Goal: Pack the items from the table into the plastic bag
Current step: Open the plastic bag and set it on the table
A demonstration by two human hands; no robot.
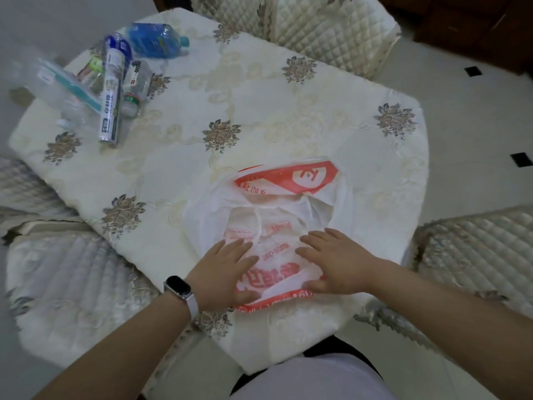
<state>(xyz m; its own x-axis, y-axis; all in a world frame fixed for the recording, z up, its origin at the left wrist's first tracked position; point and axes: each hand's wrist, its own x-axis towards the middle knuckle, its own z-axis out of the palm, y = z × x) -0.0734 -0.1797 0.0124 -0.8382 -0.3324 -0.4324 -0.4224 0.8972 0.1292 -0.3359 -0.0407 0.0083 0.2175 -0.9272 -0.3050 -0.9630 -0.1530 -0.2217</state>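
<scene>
I judged the thin plastic bag (277, 215) might slide on the cloth-covered counter (259, 111) or refuse to open, since my left hand (227, 269) and right hand (334, 261) lay spread flat on its near end, gripping nothing. The blue bottle (157, 40) and other items sat well apart, far left.

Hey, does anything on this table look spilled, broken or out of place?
Nothing looks spilled or broken. The blue bottle lies on its side in a loose pile at the far left corner of the table. The plastic bag lies flat and wrinkled under the left hand and right hand.
</scene>
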